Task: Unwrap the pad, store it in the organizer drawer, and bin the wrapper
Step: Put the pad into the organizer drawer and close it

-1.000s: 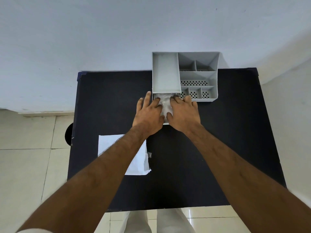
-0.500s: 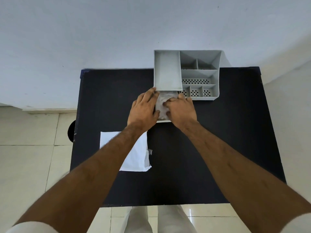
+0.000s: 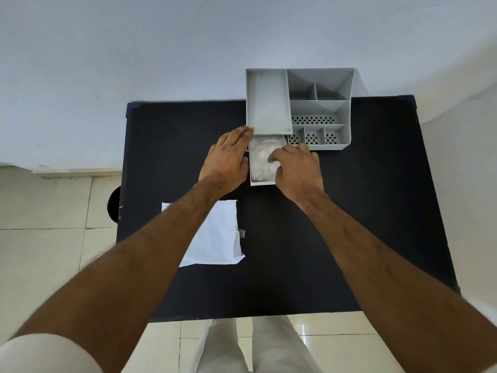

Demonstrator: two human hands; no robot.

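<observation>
A grey desk organizer (image 3: 338, 84) stands at the far edge of the black table (image 3: 349, 224). Its drawer (image 3: 262, 182) is pulled out toward me, and the white pad (image 3: 262, 160) lies crumpled inside it. My left hand (image 3: 227, 157) rests against the drawer's left side, fingers reaching to the organizer's corner. My right hand (image 3: 297, 168) lies over the drawer's right part, fingertips pressing on the pad. The white wrapper (image 3: 217, 238) lies flat on the table near the left, partly under my left forearm.
A dark round object (image 3: 113, 208) shows on the tiled floor beside the table's left edge. A white wall rises behind the table. The table's near edge is just above my legs.
Both hands have spread apart slightly over the drawer, so more of the pad shows between them. The left hand shifted left and up to the drawer's side.
</observation>
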